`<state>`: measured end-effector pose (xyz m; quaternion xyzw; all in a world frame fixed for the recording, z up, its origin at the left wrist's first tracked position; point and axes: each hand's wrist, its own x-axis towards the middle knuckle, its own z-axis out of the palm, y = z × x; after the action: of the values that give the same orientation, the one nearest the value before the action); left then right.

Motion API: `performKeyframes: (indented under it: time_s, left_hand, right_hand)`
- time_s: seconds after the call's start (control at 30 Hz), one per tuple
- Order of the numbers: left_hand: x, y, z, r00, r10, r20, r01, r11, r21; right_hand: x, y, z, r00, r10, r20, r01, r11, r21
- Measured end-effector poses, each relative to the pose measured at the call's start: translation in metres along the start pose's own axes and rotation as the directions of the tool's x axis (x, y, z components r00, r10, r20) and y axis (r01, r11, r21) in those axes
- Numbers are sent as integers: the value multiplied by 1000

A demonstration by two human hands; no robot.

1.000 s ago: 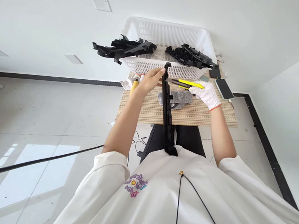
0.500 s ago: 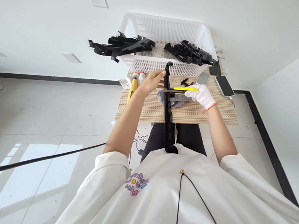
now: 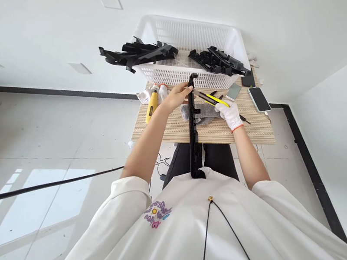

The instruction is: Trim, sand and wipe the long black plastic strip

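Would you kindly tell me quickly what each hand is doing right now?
Left hand: closed on the long black plastic part.
Right hand: gloved, closed on the yellow utility knife.

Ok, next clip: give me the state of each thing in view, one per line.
left hand: bare, gripping the top of the long black plastic strip
long black plastic strip: upright, lower end against the body
right hand: gloved, holding the yellow utility knife
white basket: holds black parts
phone: flat, screen dark
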<state>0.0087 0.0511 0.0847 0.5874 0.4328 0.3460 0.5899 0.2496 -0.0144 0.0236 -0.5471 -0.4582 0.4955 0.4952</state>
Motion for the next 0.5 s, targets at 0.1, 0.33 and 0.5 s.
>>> performKeyframes:
  time_s: [0.1, 0.33, 0.5]
  left_hand:
    - [1, 2, 3, 1000, 2, -8, -3, 999, -42]
    - [6, -3, 3, 997, 53, -48, -52, 998, 20]
    - [5, -6, -6, 997, 80, -14, -78, 990, 116]
  right_hand:
    - [-1, 0, -1, 999, 18, 33, -17, 1000, -11]
    - [-1, 2, -2, 998, 20, 52, -20, 1000, -8]
    - [-2, 2, -2, 998, 17, 64, -17, 1000, -5]
